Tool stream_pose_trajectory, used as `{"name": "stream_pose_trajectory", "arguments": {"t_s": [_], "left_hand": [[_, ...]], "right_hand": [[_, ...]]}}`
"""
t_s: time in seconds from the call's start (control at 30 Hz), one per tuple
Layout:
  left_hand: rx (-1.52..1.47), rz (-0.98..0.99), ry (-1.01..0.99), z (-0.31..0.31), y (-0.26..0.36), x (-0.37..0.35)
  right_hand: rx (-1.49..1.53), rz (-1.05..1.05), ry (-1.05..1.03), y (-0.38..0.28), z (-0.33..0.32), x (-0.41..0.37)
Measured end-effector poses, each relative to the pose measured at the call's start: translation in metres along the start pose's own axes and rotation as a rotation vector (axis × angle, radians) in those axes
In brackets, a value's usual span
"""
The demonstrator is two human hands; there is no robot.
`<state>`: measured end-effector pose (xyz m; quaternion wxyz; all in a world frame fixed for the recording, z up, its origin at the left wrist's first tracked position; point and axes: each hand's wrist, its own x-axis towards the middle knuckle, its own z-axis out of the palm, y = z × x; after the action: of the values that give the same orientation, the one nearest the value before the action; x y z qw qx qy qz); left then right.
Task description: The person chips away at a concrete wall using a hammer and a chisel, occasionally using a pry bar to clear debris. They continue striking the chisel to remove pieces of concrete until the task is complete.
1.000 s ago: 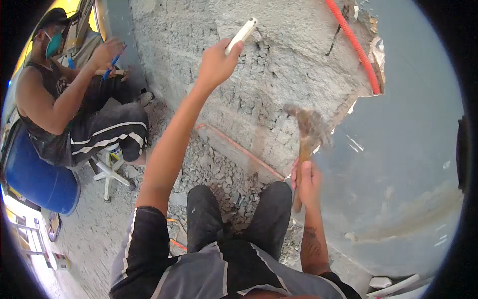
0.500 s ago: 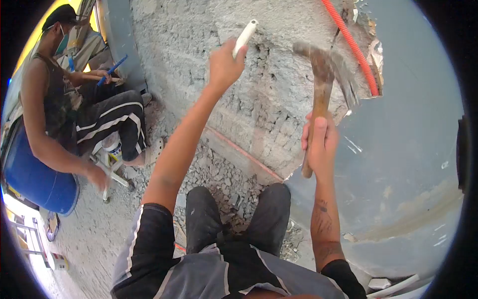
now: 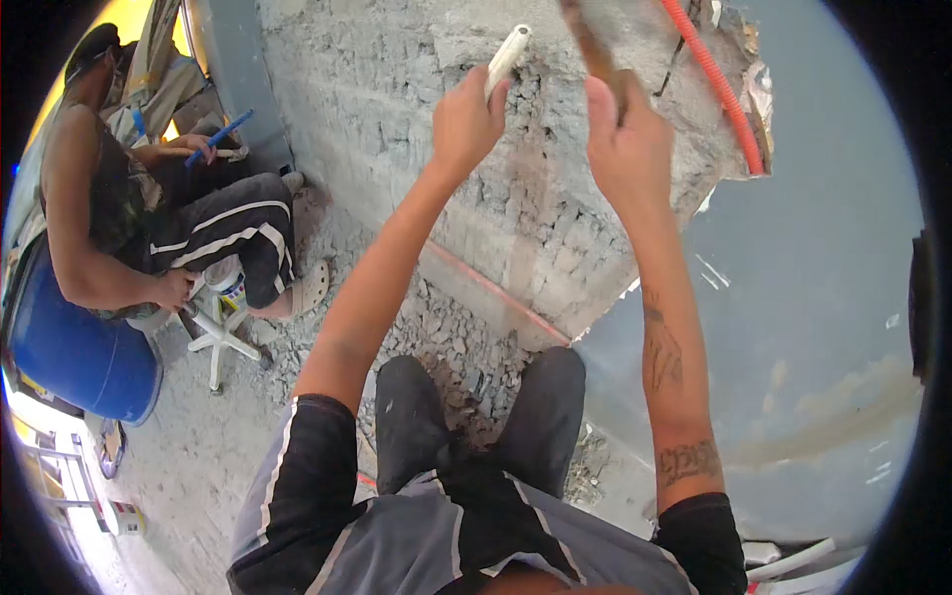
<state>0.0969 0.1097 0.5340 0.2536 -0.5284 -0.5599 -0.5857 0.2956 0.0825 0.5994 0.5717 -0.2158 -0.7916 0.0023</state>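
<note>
My left hand [image 3: 468, 121] is closed around a white rod [image 3: 509, 58] with a small hole in its top end. The rod's lower end is hidden by my fist, close to the rough, chipped wall [image 3: 397, 89]. My right hand [image 3: 633, 139] grips the wooden handle of a hammer [image 3: 593, 50], raised at the top of the head view. Its head is out of the frame, and the handle is smeared by motion. A gap separates my two hands.
A red corrugated conduit [image 3: 716, 91] runs down the wall at upper right. Broken rubble [image 3: 446, 332] lies along the wall's base. At left, a person [image 3: 109, 198] sits by a blue barrel [image 3: 79, 332] and a white wheeled base [image 3: 218, 342], holding a blue-and-tan tool.
The hammer has swung up, its head leaving the frame. My left hand and the white rod have shifted slightly up and right. The seated person's lower hand now touches the wheeled base.
</note>
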Motion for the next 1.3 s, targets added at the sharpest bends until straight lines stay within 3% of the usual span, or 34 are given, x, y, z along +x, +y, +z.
{"name": "stream_pose_trajectory", "arguments": {"t_s": [0.13, 0.27, 0.33, 0.37, 0.43, 0.5, 0.57, 0.7, 0.77, 0.8, 0.87, 0.9, 1.0, 1.03, 1.07, 1.1, 1.27, 1.3], "left_hand": [[0.045, 0.081, 0.057, 0.002, -0.005, 0.001], [0.067, 0.062, 0.01, 0.006, -0.009, 0.005], [0.074, 0.066, 0.007, 0.007, -0.009, 0.004], [0.069, 0.046, -0.006, 0.006, -0.009, 0.005], [0.06, 0.025, -0.028, 0.007, -0.008, 0.004], [0.074, 0.045, 0.014, 0.008, -0.008, 0.003], [0.115, 0.017, -0.028, 0.003, -0.003, 0.004], [0.173, 0.012, -0.112, -0.007, 0.002, 0.009], [0.175, 0.011, -0.095, -0.005, 0.001, 0.01], [0.178, 0.001, -0.085, -0.004, 0.001, 0.009], [0.189, -0.029, -0.098, -0.004, 0.002, 0.009], [0.196, -0.062, -0.119, -0.004, 0.004, 0.009], [0.15, -0.061, -0.132, -0.009, 0.006, 0.009], [0.145, -0.076, -0.128, -0.011, 0.01, 0.005], [0.172, -0.072, -0.158, -0.014, 0.013, 0.003], [0.196, -0.069, -0.152, -0.016, 0.015, 0.011], [0.188, -0.069, -0.123, -0.01, 0.014, 0.008], [0.206, -0.099, -0.144, -0.011, 0.015, 0.009]], "right_hand": [[-0.286, 0.059, -0.213, 0.022, 0.007, 0.013], [-0.194, 0.102, -0.184, -0.028, -0.035, 0.028], [-0.039, 0.013, 0.12, -0.051, -0.044, 0.027], [-0.038, 0.013, 0.123, -0.047, -0.037, 0.027], [0.262, -0.09, 0.305, -0.025, -0.013, 0.018], [0.109, -0.001, 0.211, 0.007, 0.013, 0.005], [-0.25, 0.098, -0.177, 0.043, 0.034, 0.0], [-0.13, 0.084, -0.226, -0.027, -0.019, 0.024], [-0.066, 0.034, 0.084, -0.06, -0.039, 0.032], [-0.064, 0.027, 0.087, -0.066, -0.039, 0.033], [0.309, 0.107, 0.306, -0.072, -0.037, 0.036], [0.312, 0.103, 0.31, -0.058, -0.026, 0.03], [0.125, 0.024, 0.153, 0.013, 0.022, 0.011], [-0.004, 0.063, -0.031, 0.029, 0.027, 0.012], [-0.128, 0.117, -0.204, 0.034, 0.029, 0.008], [-0.131, 0.091, -0.203, 0.024, 0.02, 0.02], [-0.032, 0.004, 0.02, -0.071, -0.059, 0.048], [0.149, 0.048, 0.152, -0.084, -0.064, 0.05]]}}
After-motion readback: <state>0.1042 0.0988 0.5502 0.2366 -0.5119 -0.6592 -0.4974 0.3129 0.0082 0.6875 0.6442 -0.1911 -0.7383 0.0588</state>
